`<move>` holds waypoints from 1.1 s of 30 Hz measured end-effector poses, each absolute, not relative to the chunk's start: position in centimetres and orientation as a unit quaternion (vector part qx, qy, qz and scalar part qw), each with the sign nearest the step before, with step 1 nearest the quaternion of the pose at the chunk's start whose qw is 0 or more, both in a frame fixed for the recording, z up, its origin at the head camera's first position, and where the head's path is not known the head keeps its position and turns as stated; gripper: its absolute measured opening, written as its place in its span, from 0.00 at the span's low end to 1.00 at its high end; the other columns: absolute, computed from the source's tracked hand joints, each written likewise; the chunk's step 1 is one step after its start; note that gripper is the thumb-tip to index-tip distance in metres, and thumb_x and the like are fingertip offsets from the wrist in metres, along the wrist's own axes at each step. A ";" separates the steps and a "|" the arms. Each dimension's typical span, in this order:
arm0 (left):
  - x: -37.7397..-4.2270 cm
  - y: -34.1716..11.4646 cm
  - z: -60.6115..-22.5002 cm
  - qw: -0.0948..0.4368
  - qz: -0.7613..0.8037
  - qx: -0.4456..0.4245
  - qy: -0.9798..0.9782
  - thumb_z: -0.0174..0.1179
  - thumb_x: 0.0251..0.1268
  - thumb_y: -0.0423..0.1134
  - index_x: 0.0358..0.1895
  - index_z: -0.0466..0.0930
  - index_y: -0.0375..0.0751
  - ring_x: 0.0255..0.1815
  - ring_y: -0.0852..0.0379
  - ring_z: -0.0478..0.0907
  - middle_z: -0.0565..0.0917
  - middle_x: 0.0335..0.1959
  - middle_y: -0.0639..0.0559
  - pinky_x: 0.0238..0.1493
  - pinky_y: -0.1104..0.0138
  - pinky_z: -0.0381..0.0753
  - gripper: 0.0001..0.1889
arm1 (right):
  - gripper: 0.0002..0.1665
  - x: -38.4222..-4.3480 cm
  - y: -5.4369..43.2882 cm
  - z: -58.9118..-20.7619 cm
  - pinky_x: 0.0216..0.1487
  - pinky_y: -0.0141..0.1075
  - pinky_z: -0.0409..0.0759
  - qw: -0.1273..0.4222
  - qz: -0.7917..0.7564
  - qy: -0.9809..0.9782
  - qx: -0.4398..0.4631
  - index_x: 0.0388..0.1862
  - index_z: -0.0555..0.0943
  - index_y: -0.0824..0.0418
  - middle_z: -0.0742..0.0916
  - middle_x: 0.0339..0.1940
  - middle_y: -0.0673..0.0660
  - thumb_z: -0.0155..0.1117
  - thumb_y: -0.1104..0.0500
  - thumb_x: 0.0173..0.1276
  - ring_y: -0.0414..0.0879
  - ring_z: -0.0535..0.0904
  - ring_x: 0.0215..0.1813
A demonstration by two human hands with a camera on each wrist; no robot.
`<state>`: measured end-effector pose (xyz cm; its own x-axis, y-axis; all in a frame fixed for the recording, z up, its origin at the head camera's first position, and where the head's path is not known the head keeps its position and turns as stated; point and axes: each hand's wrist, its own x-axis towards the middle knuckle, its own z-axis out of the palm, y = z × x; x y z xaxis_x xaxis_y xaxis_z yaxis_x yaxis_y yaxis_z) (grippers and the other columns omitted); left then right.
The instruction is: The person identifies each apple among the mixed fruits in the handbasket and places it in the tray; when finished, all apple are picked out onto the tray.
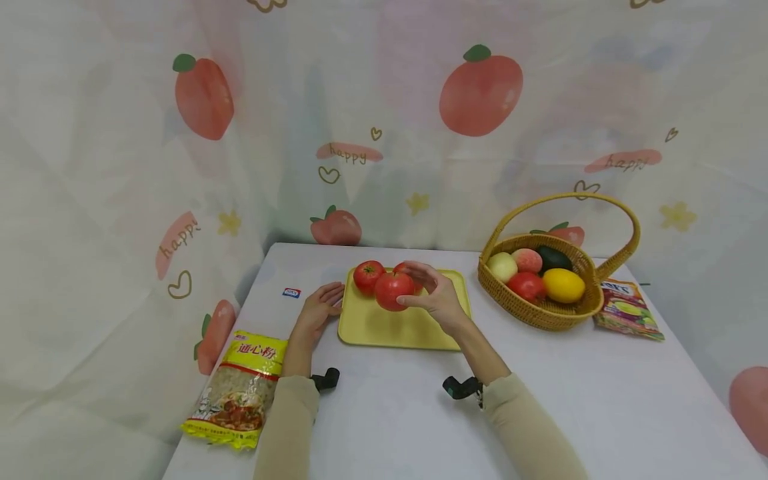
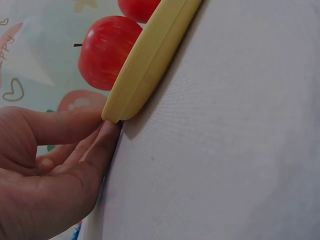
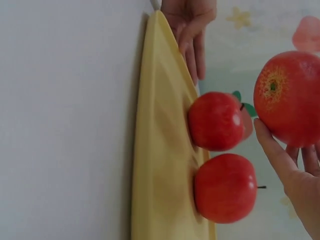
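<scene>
Where the right hand [image 1: 441,305] is: over the yellow tray [image 1: 396,331], gripping a red apple [image 1: 394,292] between thumb and fingers, lifted clear.
Left hand [image 1: 312,319]: fingers loosely straight, touching the tray's left edge.
Other apples [image 1: 368,277]: two, on the tray toward its far side.
Basket [image 1: 517,311]: right of the tray, holding fruit [image 1: 564,286], a packet [image 1: 630,313] just beside it.
Pasta bag [image 1: 246,383]: on the table [image 1: 390,413], beside the left sleeve [image 1: 288,420].

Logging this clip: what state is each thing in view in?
Held apple: in the right hand, above the tray.
Left hand: fingers extended at the tray's left edge.
Tray: on the table, carrying two other apples.
Basket: upright, handle raised, holding produce.
Yellow pasta bag: lying down, filled; seal unclear.
Snack packet: lying beside the basket.
Small label: flat on the table.
</scene>
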<state>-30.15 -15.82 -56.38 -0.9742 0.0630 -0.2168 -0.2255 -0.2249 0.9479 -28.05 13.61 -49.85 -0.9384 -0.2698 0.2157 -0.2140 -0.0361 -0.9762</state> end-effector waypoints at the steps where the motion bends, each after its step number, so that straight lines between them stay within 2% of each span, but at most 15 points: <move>1: -30.1 -15.8 -56.4 0.094 0.779 -0.066 0.616 0.52 0.64 0.11 0.77 0.65 0.34 0.79 0.45 0.66 0.70 0.77 0.38 0.77 0.56 0.68 0.37 | 0.45 -28.0 13.4 -50.1 0.65 0.42 0.82 0.022 -0.703 0.690 -0.170 0.74 0.72 0.66 0.83 0.67 0.62 0.81 0.67 0.58 0.53 0.76 0.68; 6: -29.9 -15.6 -56.5 0.097 0.772 -0.079 0.623 0.53 0.65 0.12 0.77 0.66 0.38 0.78 0.47 0.67 0.71 0.76 0.41 0.76 0.57 0.68 0.36 | 0.43 -27.7 12.2 -50.8 0.66 0.46 0.81 0.021 -0.710 0.686 -0.159 0.72 0.75 0.65 0.83 0.66 0.62 0.82 0.68 0.57 0.55 0.76 0.67; 12: -30.2 -15.7 -56.4 0.095 0.765 -0.081 0.631 0.54 0.64 0.13 0.77 0.67 0.38 0.78 0.47 0.68 0.72 0.76 0.40 0.75 0.57 0.69 0.37 | 0.42 -27.7 10.9 -51.5 0.64 0.42 0.83 0.032 -0.706 0.692 -0.147 0.73 0.75 0.62 0.82 0.67 0.61 0.81 0.66 0.59 0.55 0.75 0.68; 18: -30.1 -15.8 -56.2 0.096 0.762 -0.081 0.635 0.54 0.64 0.13 0.77 0.67 0.39 0.78 0.48 0.68 0.72 0.76 0.42 0.75 0.58 0.70 0.37 | 0.44 -28.0 9.6 -52.5 0.71 0.53 0.77 0.032 -0.697 0.699 -0.154 0.74 0.73 0.62 0.83 0.66 0.59 0.82 0.64 0.60 0.55 0.75 0.69; 21: -30.1 -15.9 -56.1 0.097 0.762 -0.081 0.635 0.54 0.65 0.13 0.77 0.67 0.40 0.78 0.48 0.68 0.72 0.76 0.42 0.75 0.58 0.70 0.37 | 0.44 -28.2 9.0 -53.1 0.71 0.56 0.76 0.033 -0.688 0.707 -0.159 0.74 0.73 0.60 0.83 0.66 0.58 0.82 0.62 0.60 0.54 0.75 0.70; 27: -30.2 -15.8 -56.1 0.097 0.760 -0.090 0.637 0.55 0.64 0.14 0.76 0.68 0.43 0.77 0.50 0.69 0.73 0.76 0.44 0.75 0.59 0.71 0.37 | 0.44 -28.6 8.0 -54.1 0.70 0.56 0.77 0.034 -0.673 0.722 -0.157 0.75 0.73 0.59 0.83 0.67 0.58 0.80 0.63 0.61 0.55 0.73 0.71; 33: -30.3 -15.8 -56.4 0.099 0.757 -0.091 0.639 0.55 0.64 0.14 0.76 0.69 0.44 0.77 0.50 0.69 0.73 0.76 0.45 0.75 0.59 0.70 0.38 | 0.45 -28.6 7.5 -54.9 0.73 0.57 0.73 0.029 -0.651 0.741 -0.159 0.76 0.72 0.61 0.82 0.68 0.62 0.81 0.65 0.60 0.58 0.73 0.72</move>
